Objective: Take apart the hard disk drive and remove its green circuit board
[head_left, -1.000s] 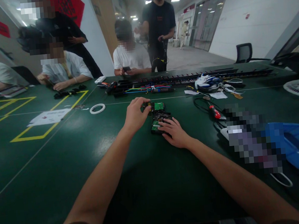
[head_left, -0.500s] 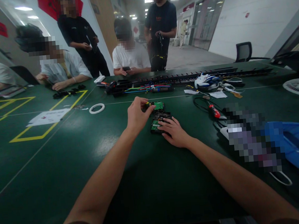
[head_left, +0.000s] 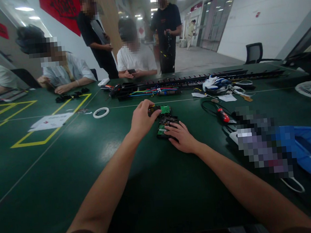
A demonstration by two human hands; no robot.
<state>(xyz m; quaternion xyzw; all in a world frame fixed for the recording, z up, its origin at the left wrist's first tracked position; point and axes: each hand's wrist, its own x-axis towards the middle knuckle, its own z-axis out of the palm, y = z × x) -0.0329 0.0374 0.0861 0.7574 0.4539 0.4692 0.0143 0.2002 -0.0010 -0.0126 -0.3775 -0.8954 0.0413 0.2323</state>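
Observation:
My left hand point(head_left: 141, 117) pinches a black part point(head_left: 151, 110) at the left end of an opened black device's upper half, between thumb and fingers. A small green circuit board point(head_left: 165, 109) shows in that half. Nearer to me lies the lower half point(head_left: 161, 130), also black with a green board, and dark pieces point(head_left: 168, 119) sit between the two halves. My right hand point(head_left: 183, 137) rests on this lower half with its fingers spread and stretched out, covering its right side. What sits under my left fingertips is partly hidden.
A white ring point(head_left: 101, 113) and paper sheets point(head_left: 51, 121) lie left on the green table. Long black strips with wires point(head_left: 153, 92) and gloves point(head_left: 213, 84) line the far side. To the right are a red-handled tool point(head_left: 223, 115) and a blue tray point(head_left: 309, 132). Several people are opposite.
My left hand has shifted slightly; more of the black part shows beside its fingers. My right hand keeps its place. Across the table, one standing person has moved right.

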